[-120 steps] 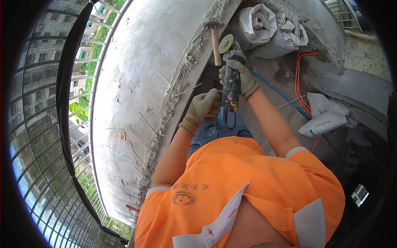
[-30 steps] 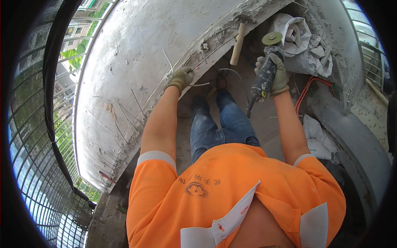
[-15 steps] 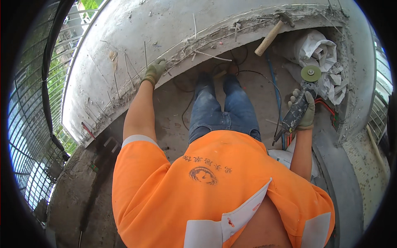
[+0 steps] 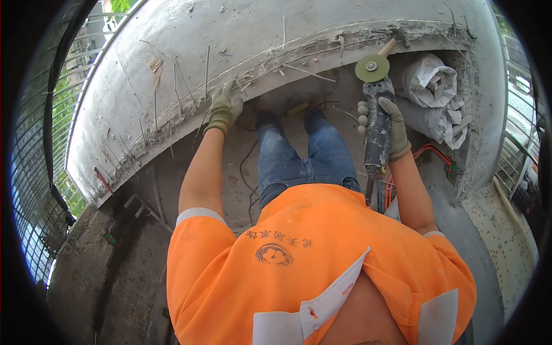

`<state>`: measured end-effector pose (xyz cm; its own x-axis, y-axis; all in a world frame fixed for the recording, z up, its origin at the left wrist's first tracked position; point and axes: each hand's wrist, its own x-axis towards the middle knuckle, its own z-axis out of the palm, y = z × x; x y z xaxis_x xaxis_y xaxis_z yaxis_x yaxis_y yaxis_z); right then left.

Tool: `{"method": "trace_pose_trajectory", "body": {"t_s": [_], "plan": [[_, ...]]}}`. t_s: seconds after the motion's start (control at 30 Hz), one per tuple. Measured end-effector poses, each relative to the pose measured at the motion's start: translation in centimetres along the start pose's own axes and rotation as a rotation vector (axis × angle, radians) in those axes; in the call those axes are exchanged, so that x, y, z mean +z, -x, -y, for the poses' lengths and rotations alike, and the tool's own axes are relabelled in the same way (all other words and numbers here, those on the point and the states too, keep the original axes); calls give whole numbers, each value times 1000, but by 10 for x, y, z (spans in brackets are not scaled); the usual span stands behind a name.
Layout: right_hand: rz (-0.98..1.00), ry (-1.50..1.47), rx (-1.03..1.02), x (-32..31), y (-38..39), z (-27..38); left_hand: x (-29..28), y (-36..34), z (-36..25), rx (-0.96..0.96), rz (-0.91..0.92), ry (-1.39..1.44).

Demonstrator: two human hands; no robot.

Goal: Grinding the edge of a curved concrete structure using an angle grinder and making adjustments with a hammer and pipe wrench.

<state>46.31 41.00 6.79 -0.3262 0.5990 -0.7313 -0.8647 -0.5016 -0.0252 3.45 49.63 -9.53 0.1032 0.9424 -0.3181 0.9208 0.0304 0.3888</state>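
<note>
My right hand (image 4: 395, 129), in a pale work glove, is wrapped round the body of a dark, dust-spattered angle grinder (image 4: 378, 127). Its green disc (image 4: 372, 68) points away from me, just short of the broken concrete edge. Behind the disc, a hammer (image 4: 388, 47) rests on that edge, much of its wooden handle hidden. My left hand (image 4: 223, 110), gloved too, lies at the front of the curved concrete ledge (image 4: 264, 70) with its fingers stretched out and nothing held. Thin bent rebar wires (image 4: 207, 72) stick out close to it.
White woven sacks (image 4: 431, 83) are piled under the ledge at the right. Red cables (image 4: 428, 148) and a black cord (image 4: 242, 167) run over the floor round my legs. More wires jut from the ledge at the left, and a metal grille (image 4: 34, 161) stands beyond.
My right hand has brought the grinder left and farther from me, so its disc now covers part of the hammer handle. My left hand's fingers have straightened and spread at the ledge.
</note>
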Motion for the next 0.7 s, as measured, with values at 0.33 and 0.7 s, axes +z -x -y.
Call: {"method": "trace_pose_trajectory", "body": {"t_s": [0.33, 0.7], "plan": [[-208, 237, 21, 71, -114, -87, -4, -51, -5, 61, 346, -223], [-439, 409, -46, 122, -145, -108, 8, -63, 20, 109, 519, -26]]}}
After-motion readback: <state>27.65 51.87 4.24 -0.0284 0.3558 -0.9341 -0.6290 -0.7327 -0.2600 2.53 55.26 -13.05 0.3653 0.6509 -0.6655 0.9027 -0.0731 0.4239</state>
